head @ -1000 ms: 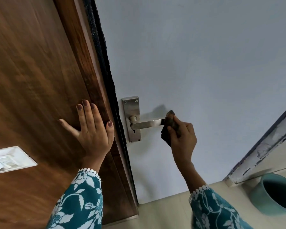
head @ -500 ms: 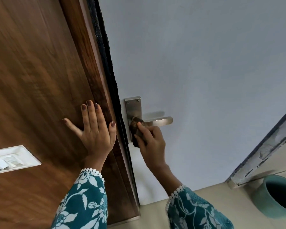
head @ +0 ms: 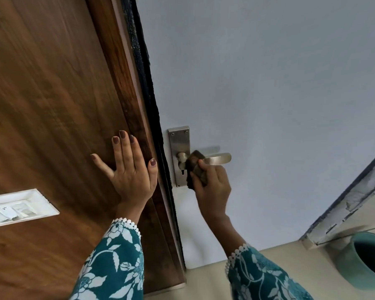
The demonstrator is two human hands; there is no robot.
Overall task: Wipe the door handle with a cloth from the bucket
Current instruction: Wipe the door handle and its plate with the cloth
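A steel lever door handle (head: 219,158) juts right from its metal backplate (head: 179,137) on the pale blue-grey door (head: 268,83). My right hand (head: 212,187) grips a dark brown cloth (head: 194,167) and presses it against the lever near the spindle, covering the inner part of the lever. My left hand (head: 130,169) lies flat with fingers spread on the brown wooden panel (head: 52,105) left of the door edge. The teal bucket (head: 364,260) stands on the floor at the lower right.
A white switch plate (head: 17,207) is set into the wooden panel at the left. A dark strip runs down the door edge (head: 145,83). A worn painted frame (head: 353,195) slants at the right above the beige floor (head: 208,282).
My right hand slid the cloth from the lever's tip in to the backplate, then back a little to the right along the lever. My left hand stayed on the wood.
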